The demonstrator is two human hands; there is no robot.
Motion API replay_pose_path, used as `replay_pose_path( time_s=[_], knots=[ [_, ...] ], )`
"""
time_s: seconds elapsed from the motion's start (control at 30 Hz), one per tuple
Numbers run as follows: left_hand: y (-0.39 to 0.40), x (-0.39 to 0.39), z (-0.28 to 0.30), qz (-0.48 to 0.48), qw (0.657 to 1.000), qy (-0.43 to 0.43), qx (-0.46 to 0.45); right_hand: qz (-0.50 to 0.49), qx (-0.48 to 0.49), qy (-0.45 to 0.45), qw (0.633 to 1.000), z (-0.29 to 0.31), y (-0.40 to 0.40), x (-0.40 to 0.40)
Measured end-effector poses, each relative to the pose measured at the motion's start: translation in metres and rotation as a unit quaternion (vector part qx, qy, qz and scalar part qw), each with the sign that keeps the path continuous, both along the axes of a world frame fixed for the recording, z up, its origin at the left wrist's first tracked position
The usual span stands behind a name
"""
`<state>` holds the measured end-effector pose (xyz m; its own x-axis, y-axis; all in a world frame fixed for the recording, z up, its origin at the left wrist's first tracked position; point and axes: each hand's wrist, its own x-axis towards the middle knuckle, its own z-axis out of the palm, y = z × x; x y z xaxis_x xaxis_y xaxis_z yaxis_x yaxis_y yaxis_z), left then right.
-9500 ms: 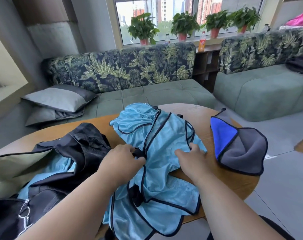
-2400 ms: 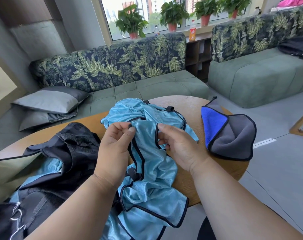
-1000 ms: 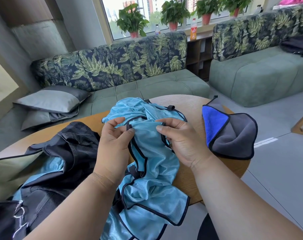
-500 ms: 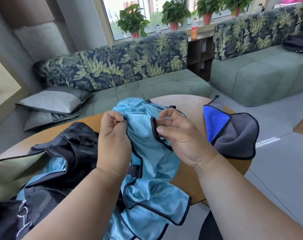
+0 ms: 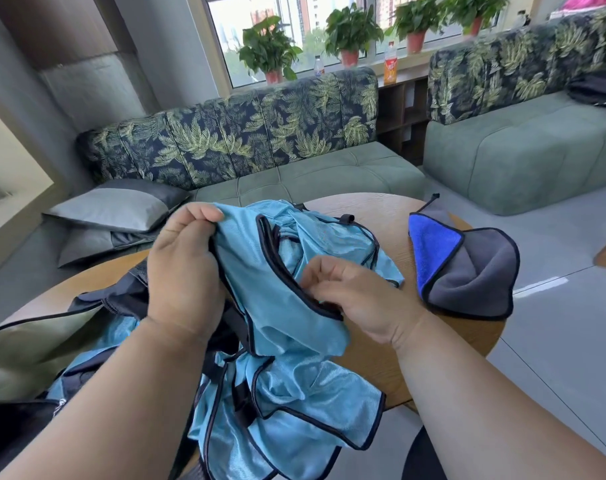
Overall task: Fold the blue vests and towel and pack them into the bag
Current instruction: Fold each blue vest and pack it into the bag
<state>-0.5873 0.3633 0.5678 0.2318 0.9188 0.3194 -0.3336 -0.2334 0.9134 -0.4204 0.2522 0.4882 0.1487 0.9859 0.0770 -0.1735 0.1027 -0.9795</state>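
Item 1, blue vests: light blue mesh with dark piping, heaped on the round wooden table and spilling off its near edge toward us. We could not tell how many vests made up the heap. The cloth looked thin, limp and slightly glossy; we judged it light, slippery and prone to sliding out of any fold. The piped edges seemed the firmest places to take hold, at a shoulder or along an armhole.

Item 2, left hand: raised above the heap, fingers curled over and pinching a top edge of 1 vest.

Item 3, right hand: lower and to the right, fingers bent onto the dark piping of the same vest, thumb side hidden; it gripped that trim.

Item 4, towel: blue and grey with black binding, lying loosely folded on the right side of the table, apart from the vests and untouched. We judged it thicker and plusher, so likely to hold a fold better.

Item 5, bag: dark, slumped on the left of the table just beside the vests, with blue cloth showing at its near side. Whether that cloth lay inside it we could not tell.

Item 6, surroundings: a leaf-print sofa on the far side.
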Motion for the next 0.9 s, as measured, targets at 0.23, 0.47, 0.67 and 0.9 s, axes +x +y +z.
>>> replay_pose_path(
  time_s=[0.23, 0.47, 0.67, 0.9],
  knots=[
    [0.015, -0.016, 0.011, 0.014, 0.998, -0.063, -0.023, 0.056, -0.022, -0.131, 0.990, -0.003, -0.003, -0.006],
    [0.021, -0.026, 0.004, 0.026, 0.998, -0.054, -0.016, 0.084, -0.069, -0.214, 0.971, -0.008, -0.004, -0.009],
    [0.027, -0.030, 0.000, 0.042, 0.998, -0.038, -0.012, 0.111, -0.123, -0.270, 0.949, -0.013, -0.005, -0.006],
    [0.033, -0.041, -0.003, 0.066, 0.997, -0.036, -0.010, 0.015, -0.098, -0.416, 0.904, -0.002, -0.009, -0.003]
  ],
)
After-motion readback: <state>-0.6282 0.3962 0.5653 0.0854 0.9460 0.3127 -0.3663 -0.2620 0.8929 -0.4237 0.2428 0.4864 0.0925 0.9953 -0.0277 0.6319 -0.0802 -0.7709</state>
